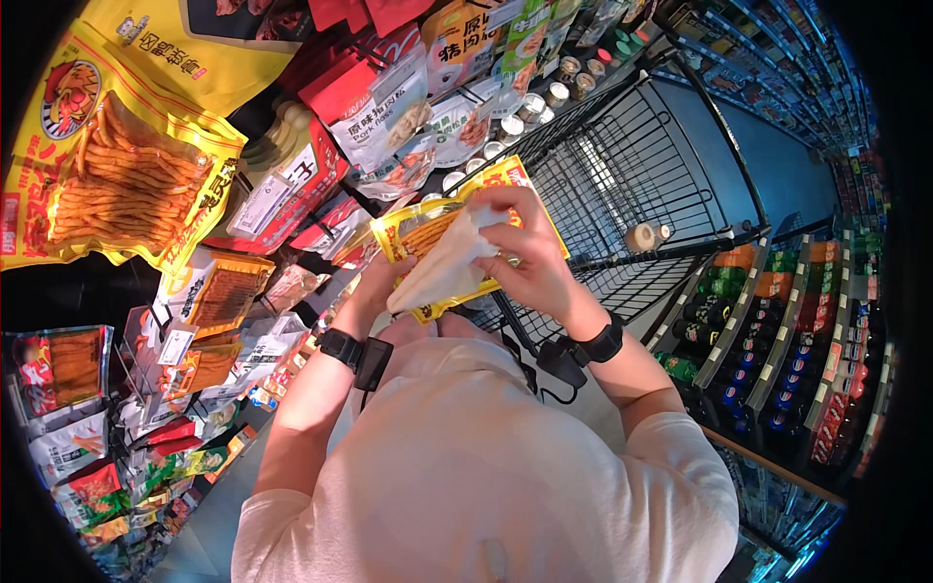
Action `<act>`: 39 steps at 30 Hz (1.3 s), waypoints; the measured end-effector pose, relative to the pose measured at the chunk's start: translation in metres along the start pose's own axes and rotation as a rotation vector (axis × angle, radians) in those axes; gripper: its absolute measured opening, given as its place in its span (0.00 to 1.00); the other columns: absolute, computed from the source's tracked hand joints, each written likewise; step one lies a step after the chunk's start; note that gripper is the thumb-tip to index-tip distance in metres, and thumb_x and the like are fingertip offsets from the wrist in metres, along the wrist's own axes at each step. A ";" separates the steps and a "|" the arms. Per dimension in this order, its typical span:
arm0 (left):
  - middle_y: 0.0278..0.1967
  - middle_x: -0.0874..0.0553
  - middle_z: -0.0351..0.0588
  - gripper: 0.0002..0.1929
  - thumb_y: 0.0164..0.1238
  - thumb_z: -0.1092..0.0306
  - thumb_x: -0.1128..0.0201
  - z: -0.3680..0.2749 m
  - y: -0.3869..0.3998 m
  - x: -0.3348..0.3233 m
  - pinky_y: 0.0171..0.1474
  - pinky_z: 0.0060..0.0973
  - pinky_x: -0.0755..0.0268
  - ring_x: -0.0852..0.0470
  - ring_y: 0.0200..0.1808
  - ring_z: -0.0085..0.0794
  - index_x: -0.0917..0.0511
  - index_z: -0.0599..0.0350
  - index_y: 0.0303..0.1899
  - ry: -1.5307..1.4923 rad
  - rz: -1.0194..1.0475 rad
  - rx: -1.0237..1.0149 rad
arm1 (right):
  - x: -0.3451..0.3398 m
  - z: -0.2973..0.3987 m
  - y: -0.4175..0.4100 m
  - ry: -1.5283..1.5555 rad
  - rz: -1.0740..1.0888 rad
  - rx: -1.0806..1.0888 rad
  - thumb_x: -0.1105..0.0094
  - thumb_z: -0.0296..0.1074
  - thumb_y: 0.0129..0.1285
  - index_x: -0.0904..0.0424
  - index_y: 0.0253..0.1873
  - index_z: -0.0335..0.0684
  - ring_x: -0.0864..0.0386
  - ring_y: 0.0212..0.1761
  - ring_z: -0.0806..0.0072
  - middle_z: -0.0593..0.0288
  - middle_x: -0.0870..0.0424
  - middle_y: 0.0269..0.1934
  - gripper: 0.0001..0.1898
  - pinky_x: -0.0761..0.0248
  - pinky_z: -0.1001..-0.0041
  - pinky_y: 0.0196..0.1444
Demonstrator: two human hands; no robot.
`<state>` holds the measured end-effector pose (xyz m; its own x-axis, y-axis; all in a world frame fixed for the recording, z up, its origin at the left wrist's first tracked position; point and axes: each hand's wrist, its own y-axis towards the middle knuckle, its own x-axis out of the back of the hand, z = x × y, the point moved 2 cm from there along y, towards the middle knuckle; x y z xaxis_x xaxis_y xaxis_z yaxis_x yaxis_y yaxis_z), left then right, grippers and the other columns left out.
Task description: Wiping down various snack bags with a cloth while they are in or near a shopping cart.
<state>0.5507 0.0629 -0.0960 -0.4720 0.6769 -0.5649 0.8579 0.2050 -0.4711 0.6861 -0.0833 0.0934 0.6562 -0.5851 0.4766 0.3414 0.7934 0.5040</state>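
Observation:
My left hand (377,283) grips the near-left edge of a yellow snack bag (428,232), its thumb lying on top. Through the bag's clear window, orange-brown strips show. In my right hand (530,255), a crumpled white cloth or tissue (446,264) is pinched between fingers and thumb. It hangs over the middle of the bag in a pointed fold and hides part of the window. Whether the cloth touches the bag's surface, I cannot tell. Each of my wrists wears a black strap with a small box.
A wire shopping cart (612,157) stands just beyond the bag, with small jars (643,237) in it. Hanging snack bags (131,175) crowd the left, with hooks and price tags sticking out. Shelves of drink bottles (743,379) line the right.

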 end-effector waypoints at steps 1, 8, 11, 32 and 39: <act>0.47 0.22 0.50 0.17 0.63 0.78 0.49 0.002 0.000 0.000 0.49 0.30 0.28 0.22 0.46 0.33 0.32 0.64 0.54 0.000 0.000 -0.002 | 0.003 -0.001 0.003 0.000 0.001 0.002 0.39 0.22 0.43 0.24 0.35 0.35 0.30 0.50 0.62 0.55 0.26 0.44 0.10 0.36 0.65 0.51; 0.47 0.22 0.50 0.15 0.63 0.77 0.48 0.014 0.005 0.009 0.49 0.32 0.29 0.21 0.45 0.34 0.31 0.65 0.52 -0.081 -0.100 0.019 | 0.008 -0.013 0.001 -0.177 0.391 0.088 0.41 0.21 0.39 0.24 0.34 0.35 0.29 0.49 0.61 0.54 0.27 0.42 0.12 0.36 0.67 0.52; 0.47 0.22 0.49 0.16 0.63 0.74 0.47 0.020 0.008 0.017 0.48 0.30 0.28 0.21 0.45 0.32 0.30 0.63 0.53 -0.145 -0.027 0.019 | 0.006 -0.014 -0.006 0.049 0.350 -0.075 0.41 0.20 0.43 0.25 0.39 0.34 0.28 0.47 0.64 0.55 0.27 0.40 0.13 0.35 0.73 0.48; 0.51 0.24 0.51 0.16 0.63 0.78 0.52 0.015 0.005 0.008 0.55 0.34 0.32 0.24 0.50 0.37 0.32 0.64 0.53 -0.078 -0.064 0.013 | -0.043 -0.065 -0.037 0.274 0.032 -0.488 0.40 0.28 0.48 0.27 0.37 0.37 0.25 0.39 0.67 0.56 0.24 0.43 0.10 0.31 0.72 0.38; 0.42 0.21 0.47 0.13 0.61 0.79 0.51 0.017 0.007 0.019 0.44 0.32 0.26 0.21 0.42 0.31 0.27 0.64 0.47 0.052 -0.154 -0.015 | -0.121 -0.083 -0.072 -0.215 0.393 0.123 0.41 0.28 0.41 0.28 0.40 0.39 0.37 0.60 0.62 0.52 0.33 0.57 0.16 0.50 0.58 0.62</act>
<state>0.5445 0.0656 -0.1215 -0.5871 0.6720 -0.4513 0.7797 0.3195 -0.5386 0.6385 -0.0556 -0.0601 0.5610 -0.2761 0.7804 0.0037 0.9436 0.3311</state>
